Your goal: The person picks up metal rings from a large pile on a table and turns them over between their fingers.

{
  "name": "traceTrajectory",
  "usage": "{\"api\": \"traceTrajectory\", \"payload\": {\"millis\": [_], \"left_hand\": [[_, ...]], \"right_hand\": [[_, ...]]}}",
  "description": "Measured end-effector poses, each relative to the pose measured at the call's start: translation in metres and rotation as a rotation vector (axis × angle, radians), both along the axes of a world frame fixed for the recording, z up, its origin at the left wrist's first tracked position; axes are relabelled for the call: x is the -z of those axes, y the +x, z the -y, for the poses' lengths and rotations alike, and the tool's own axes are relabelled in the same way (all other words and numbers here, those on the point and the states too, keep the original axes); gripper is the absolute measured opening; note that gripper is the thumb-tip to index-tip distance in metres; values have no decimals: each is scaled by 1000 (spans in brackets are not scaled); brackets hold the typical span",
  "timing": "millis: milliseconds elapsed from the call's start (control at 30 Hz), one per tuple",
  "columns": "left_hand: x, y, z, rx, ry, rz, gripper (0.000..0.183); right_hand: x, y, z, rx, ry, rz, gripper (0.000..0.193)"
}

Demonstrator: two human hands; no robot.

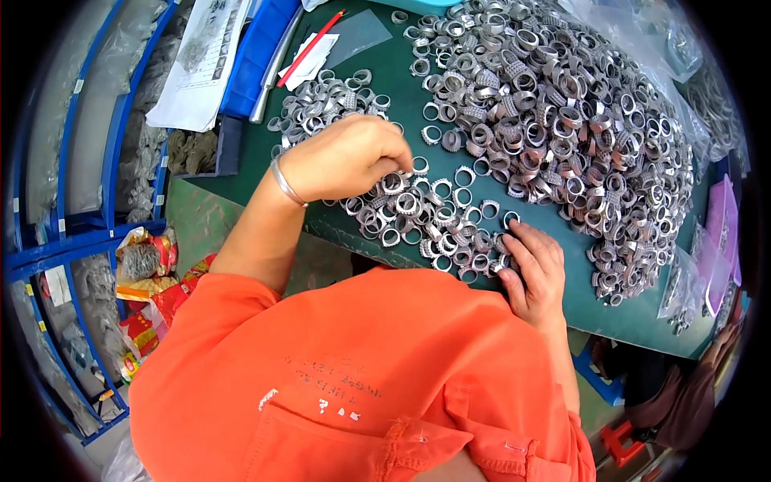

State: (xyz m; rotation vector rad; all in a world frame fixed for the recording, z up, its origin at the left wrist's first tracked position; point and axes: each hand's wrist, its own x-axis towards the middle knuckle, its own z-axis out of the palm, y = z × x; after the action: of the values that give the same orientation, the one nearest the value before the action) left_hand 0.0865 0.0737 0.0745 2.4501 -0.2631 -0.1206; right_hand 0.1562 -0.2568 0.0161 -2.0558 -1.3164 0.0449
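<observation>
Orange shirt (321, 345); metal rings (440, 218) between left grip (349, 161), right grip (536, 269).

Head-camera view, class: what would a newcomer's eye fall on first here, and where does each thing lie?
Probably the great heap of grey metal rings spread over the upper right of the green table. Next comes the bright orange shirt, filling the lower middle. Between the left hand and right hand lies a smaller cluster of rings near the table's front edge.
</observation>
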Motion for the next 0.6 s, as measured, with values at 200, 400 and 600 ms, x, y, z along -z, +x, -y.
{"api": "traceTrajectory", "payload": {"millis": [200, 400, 600], "left_hand": [[28, 27, 60, -213, 227, 189, 16], [46, 26, 65, -254, 191, 264, 8], [22, 20, 67, -374, -357, -9, 13]], "right_hand": [[1, 0, -1, -9, 34, -13, 38], [1, -2, -1, 16, 47, -32, 38], [0, 0, 1, 14, 25, -33, 37]]}}
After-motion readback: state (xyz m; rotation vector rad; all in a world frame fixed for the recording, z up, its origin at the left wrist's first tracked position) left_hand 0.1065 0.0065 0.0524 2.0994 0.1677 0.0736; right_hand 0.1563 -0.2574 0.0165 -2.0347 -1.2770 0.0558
